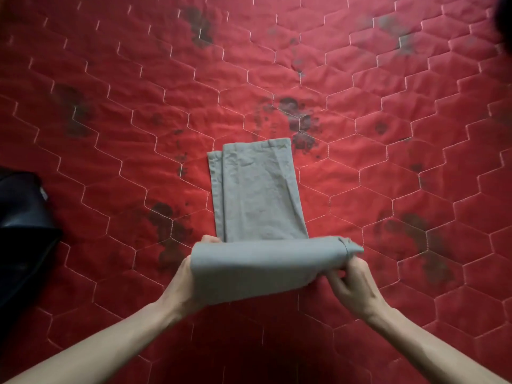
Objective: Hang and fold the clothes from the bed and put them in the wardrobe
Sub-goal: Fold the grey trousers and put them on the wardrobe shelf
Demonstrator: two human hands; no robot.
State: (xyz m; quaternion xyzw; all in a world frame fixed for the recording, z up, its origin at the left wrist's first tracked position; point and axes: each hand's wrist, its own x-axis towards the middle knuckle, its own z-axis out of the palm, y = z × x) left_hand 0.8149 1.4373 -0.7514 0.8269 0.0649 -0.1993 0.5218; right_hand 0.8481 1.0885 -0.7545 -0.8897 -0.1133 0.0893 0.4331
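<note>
A grey garment [257, 195], folded into a long narrow strip, lies on the red quilted bed cover [388, 162] in the middle of the view. Its near end is turned up and over into a thick fold [255, 267] that both hands hold above the cover. My left hand [185, 284] grips the left side of that fold, with fingertips showing over its top edge. My right hand [352, 284] pinches the right corner of the fold, where a bit of cloth sticks out. The far end of the strip lies flat.
A dark, shiny black object [22, 225] sits at the left edge on the bed. The cover carries several dark stains. A dark shape shows in the top right corner [504, 18].
</note>
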